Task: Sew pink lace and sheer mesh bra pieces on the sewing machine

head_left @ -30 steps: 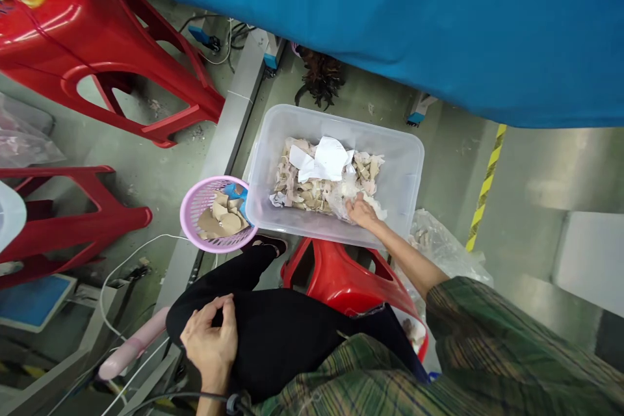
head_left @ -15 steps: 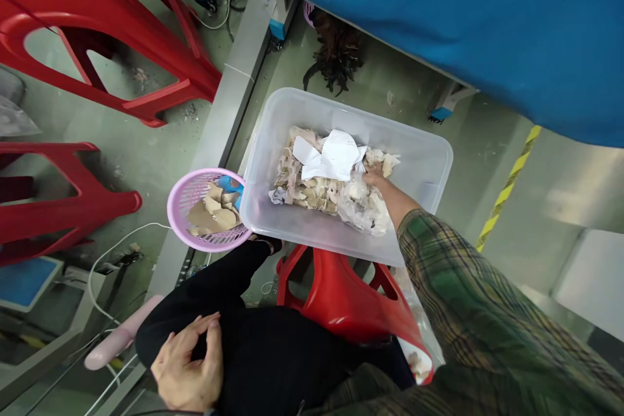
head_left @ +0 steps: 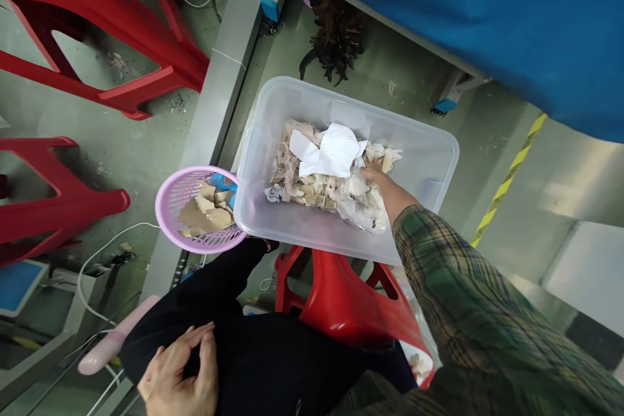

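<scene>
My right hand (head_left: 376, 172) reaches into a translucent plastic box (head_left: 312, 232), among paper and fabric-like scraps (head_left: 312, 192). Its fingertips are buried, so their grip is hidden. Just below it lies a clear plastic bag (head_left: 363, 208) with pale scraps. Beside it, white paper pieces (head_left: 336, 149) sit on top of the pile. My left hand (head_left: 178, 374) rests on my dark-trousered thigh, thumb and forefinger brought together in a loop with nothing visible in them.
A pink basket (head_left: 166, 227) with brown scraps touches the box's left side. A red stool (head_left: 336, 299) stands below the box, and larger red stools (head_left: 146, 26) are at left. A blue-covered table (head_left: 463, 19) spans the top. Dark brown feather-like strands (head_left: 336, 39) hang beneath it.
The view has shifted slightly. My right hand stays among the scraps in nearly the same spot, and my left hand still rests on my thigh.
</scene>
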`<state>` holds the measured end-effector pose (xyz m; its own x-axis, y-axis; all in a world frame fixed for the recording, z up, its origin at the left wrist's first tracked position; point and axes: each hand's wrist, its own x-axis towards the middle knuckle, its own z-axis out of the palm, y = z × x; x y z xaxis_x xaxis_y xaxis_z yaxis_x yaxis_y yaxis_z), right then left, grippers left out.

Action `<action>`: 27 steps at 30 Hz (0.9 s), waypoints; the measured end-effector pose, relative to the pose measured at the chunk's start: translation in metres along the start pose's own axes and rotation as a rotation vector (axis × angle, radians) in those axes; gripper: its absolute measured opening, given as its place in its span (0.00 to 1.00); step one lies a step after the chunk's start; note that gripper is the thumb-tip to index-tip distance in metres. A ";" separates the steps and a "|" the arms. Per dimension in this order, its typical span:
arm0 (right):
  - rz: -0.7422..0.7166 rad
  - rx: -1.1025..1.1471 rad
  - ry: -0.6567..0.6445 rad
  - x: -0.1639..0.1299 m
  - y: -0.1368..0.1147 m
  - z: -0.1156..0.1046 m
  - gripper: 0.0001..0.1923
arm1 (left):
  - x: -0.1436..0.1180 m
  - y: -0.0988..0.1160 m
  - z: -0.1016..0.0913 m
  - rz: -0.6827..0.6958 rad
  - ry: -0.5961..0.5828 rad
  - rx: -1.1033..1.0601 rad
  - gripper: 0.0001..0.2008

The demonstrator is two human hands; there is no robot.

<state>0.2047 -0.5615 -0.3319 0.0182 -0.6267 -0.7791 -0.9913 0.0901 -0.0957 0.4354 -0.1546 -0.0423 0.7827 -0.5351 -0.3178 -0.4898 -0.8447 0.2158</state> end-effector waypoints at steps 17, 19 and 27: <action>-0.229 1.325 -0.101 -0.196 -0.044 -0.031 0.23 | -0.001 -0.007 0.010 -0.162 -0.024 -0.091 0.14; -0.239 1.420 -0.224 -0.229 -0.061 -0.024 0.19 | -0.004 -0.002 0.008 -0.176 -0.033 -0.110 0.15; -0.375 1.327 -0.946 -0.346 -0.129 0.020 0.21 | -0.033 -0.010 0.006 -0.156 0.026 -0.360 0.16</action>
<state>0.3284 -0.3404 -0.0625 0.7698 -0.1516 -0.6200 -0.1333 0.9118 -0.3884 0.4124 -0.1289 -0.0394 0.8488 -0.3961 -0.3501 -0.2017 -0.8548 0.4782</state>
